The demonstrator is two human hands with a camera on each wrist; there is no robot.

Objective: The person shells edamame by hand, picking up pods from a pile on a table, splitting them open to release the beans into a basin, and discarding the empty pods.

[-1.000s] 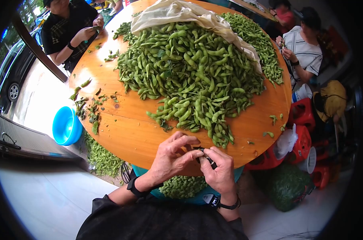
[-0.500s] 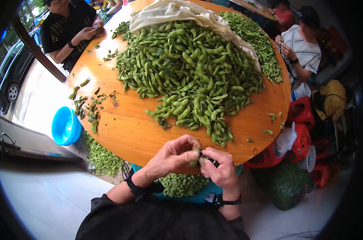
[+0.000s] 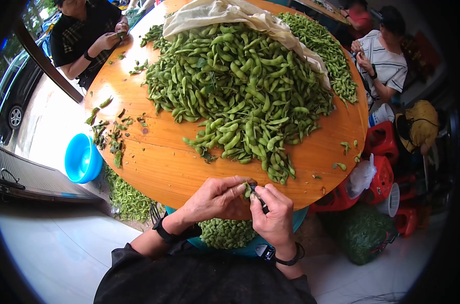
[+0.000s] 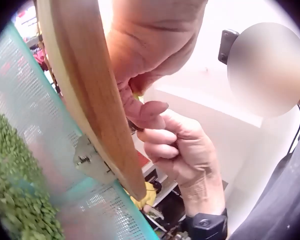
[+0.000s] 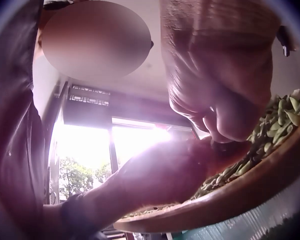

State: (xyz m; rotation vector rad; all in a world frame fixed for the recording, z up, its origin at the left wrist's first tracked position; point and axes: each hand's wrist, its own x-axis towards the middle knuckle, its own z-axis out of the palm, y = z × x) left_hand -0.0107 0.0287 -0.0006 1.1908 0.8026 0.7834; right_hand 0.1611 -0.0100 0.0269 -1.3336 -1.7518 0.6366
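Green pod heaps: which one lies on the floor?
The floor heap beside the blue basin; the other pod heaps rest on the wooden table.

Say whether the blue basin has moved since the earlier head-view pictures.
No, the blue basin keeps the same place beside the left edge of the wooden table.

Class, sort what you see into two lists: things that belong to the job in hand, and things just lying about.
In the job:
- left hand, green pod
- right hand, small dark tool
- heaped pods
- beans below

Apparently lying about:
- blue basin
- leaf scraps
- whitish plastic bag
- red stools
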